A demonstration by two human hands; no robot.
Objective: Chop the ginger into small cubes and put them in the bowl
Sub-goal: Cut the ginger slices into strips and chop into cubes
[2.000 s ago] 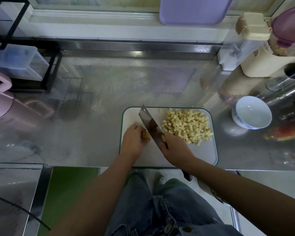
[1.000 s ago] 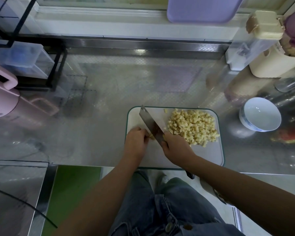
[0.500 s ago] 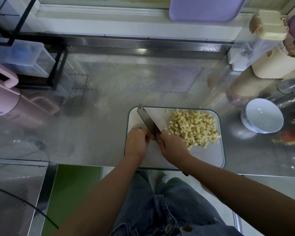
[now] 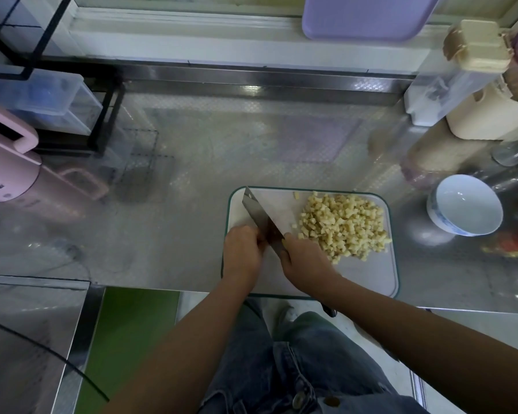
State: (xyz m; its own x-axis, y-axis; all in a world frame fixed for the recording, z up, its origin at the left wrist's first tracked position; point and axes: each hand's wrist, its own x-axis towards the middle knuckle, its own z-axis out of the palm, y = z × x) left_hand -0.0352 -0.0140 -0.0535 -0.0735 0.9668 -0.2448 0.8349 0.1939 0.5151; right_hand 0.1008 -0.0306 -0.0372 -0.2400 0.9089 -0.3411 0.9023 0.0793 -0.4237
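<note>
While right grip (image 4: pixel 304 258) holds knife (image 4: pixel 259 216) | ginger cubes (image 4: pixel 344 225) just beside

At the counter's (image 4: pixel 192 210) near edge, a cutting board (image 4: pixel 368 276). On its right half, heaped ginger cubes (image 4: pixel 344 225); across its left half, a knife (image 4: pixel 260 216), left hand (image 4: pixel 243 252) beside the blade, right hand (image 4: pixel 305 261) at the handle end. Right of the board, apart, a bowl (image 4: pixel 468 204).

A single wide-angle camera worn on the head looks forward and steeply down on the steel counter (image 4: pixel 192 162) from close above. The cutting board (image 4: pixel 371 276) lies right of centre at the near edge; the far wall (image 4: pixel 192 22) curves along the top.
</note>
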